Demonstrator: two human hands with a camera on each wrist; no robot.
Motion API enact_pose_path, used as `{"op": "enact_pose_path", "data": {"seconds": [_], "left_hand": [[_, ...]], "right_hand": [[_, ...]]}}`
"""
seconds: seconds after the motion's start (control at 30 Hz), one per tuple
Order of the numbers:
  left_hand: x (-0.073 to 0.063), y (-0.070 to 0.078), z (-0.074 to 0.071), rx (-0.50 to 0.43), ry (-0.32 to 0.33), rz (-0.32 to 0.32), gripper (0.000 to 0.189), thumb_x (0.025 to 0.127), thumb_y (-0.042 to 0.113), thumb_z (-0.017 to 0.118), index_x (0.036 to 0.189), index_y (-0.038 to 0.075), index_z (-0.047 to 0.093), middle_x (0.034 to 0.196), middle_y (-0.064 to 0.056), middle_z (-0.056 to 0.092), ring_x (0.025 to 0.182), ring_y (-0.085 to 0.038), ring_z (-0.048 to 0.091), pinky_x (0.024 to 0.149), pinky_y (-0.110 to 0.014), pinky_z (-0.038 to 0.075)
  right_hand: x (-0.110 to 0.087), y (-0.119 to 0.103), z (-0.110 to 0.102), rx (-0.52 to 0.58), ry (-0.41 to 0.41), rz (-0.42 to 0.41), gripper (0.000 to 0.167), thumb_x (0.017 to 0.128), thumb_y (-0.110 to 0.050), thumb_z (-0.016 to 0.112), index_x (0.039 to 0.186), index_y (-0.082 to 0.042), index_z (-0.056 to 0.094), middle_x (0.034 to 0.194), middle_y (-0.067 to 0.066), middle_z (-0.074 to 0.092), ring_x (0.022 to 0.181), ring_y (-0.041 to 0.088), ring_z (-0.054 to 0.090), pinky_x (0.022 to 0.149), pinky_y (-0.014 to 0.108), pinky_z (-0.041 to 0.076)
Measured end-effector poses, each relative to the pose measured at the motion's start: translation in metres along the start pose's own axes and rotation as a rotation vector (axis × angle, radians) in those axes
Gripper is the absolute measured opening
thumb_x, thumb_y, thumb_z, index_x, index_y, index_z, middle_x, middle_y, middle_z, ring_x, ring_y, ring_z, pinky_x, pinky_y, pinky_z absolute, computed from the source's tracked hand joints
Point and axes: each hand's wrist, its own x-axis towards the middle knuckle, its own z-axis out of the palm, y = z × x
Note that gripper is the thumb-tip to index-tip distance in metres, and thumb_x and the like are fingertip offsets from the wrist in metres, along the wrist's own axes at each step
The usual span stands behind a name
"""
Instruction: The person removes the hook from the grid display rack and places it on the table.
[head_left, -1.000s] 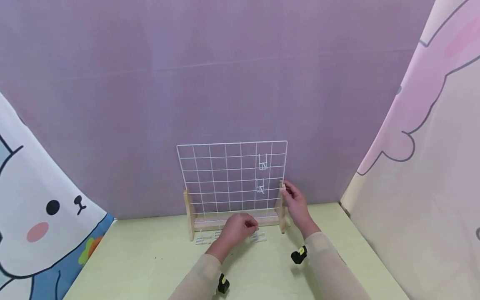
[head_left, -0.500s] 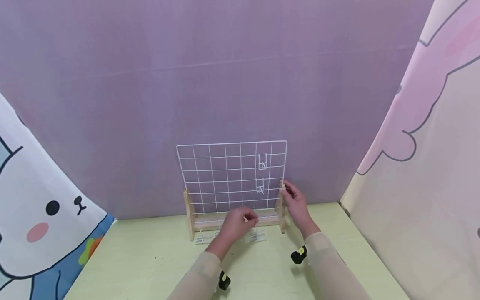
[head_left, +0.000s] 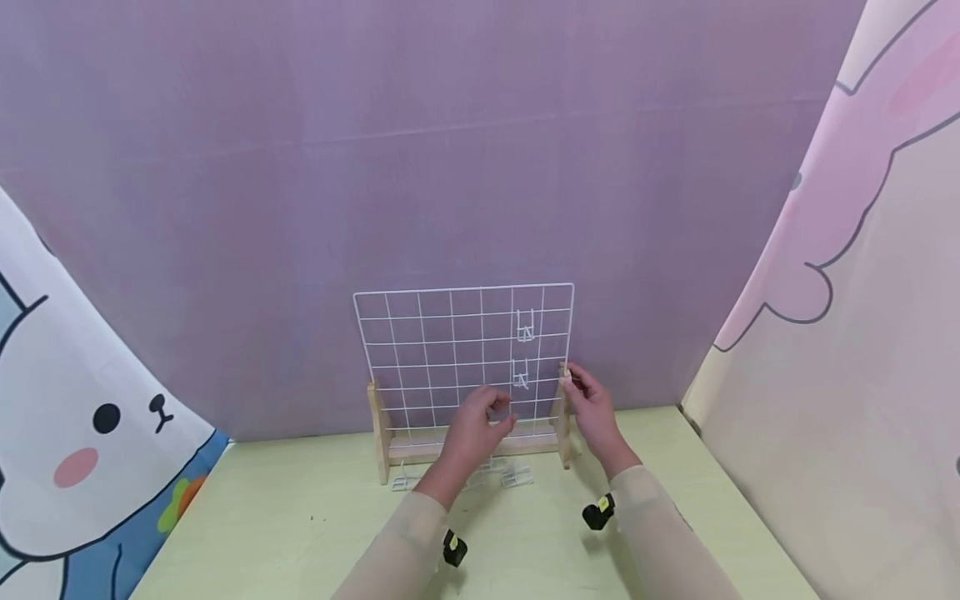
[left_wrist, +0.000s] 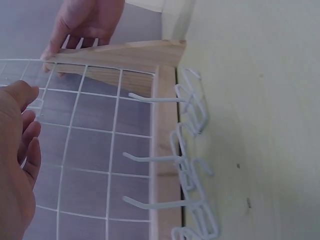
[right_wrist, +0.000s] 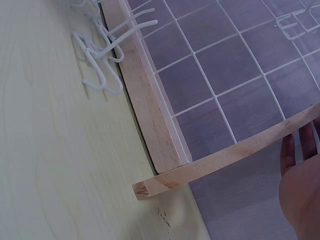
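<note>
A white wire grid panel [head_left: 450,329] stands upright in a wooden stand, with two white wire hooks [head_left: 526,327] hanging on its right part. My left hand [head_left: 474,429] is in front of the grid's lower right part, thumb and fingers loosely bent and apart, with nothing visible between them. Just past its fingertips hangs the lower hook [head_left: 521,375]. My right hand [head_left: 596,414] grips the stand's right wooden post [head_left: 561,417] near its top; the right wrist view partly cuts this hand off. Several loose white hooks [left_wrist: 195,205] lie on the table along the stand's base [left_wrist: 166,180].
The pale yellow table [head_left: 300,542] extends in front of the stand. A purple cloth [head_left: 450,167] hangs behind it. Printed cartoon cloths stand at the left [head_left: 75,400] and right [head_left: 862,333]. A small black device is on each wrist.
My left hand has risen from above the loose hooks to the grid, and its thumb and fingers have spread apart. My right hand stays on the post.
</note>
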Motion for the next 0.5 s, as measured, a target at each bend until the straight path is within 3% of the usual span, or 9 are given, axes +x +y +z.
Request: {"op": "enact_pose_path", "data": {"seconds": [0.3, 0.5], "left_hand": [[0.012, 0.012, -0.002, 0.000, -0.005, 0.000, 0.049, 0.096, 0.018, 0.089, 0.140, 0.010, 0.068, 0.128, -0.009, 0.070, 0.118, -0.021, 0.066, 0.101, -0.041, 0.059], [0.019, 0.015, 0.000, 0.014, 0.023, 0.045, 0.050, 0.094, 0.021, 0.091, 0.138, 0.014, 0.068, 0.130, -0.001, 0.067, 0.120, -0.020, 0.066, 0.102, -0.040, 0.059]], "right_hand": [[0.000, 0.000, -0.001, -0.005, 0.001, 0.008, 0.044, 0.115, -0.014, 0.063, 0.157, -0.004, 0.058, 0.150, 0.025, 0.061, 0.115, 0.010, 0.060, 0.096, 0.016, 0.054], [0.001, -0.001, 0.000, -0.001, 0.007, 0.038, 0.044, 0.114, -0.011, 0.062, 0.157, -0.002, 0.057, 0.150, 0.027, 0.060, 0.113, 0.008, 0.060, 0.094, 0.016, 0.054]]}}
